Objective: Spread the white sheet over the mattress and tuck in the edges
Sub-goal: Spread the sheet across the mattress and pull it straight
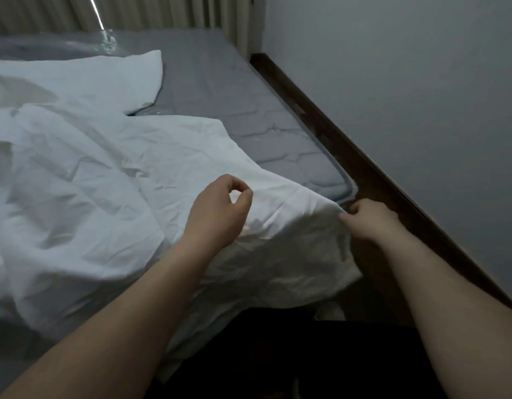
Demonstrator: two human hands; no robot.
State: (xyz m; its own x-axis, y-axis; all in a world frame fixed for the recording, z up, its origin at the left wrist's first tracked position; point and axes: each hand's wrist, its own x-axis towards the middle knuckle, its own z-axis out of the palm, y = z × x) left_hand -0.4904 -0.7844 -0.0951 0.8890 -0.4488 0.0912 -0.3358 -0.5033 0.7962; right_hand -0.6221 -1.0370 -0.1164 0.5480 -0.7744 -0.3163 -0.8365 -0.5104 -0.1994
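The left hand [220,210] is hovering over the white sheet [105,182], thumb and forefinger curled, grip holding nothing. The right hand [370,220] is pinching the sheet's corner edge. The sheet is lying crumpled, hiding the near mattress [249,90]. Beyond, a grey wall [407,82] is standing.

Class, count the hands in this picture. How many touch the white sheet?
2 hands. The left hand hovers curled above the white sheet, holding nothing; the right hand pinches its edge at the mattress corner.
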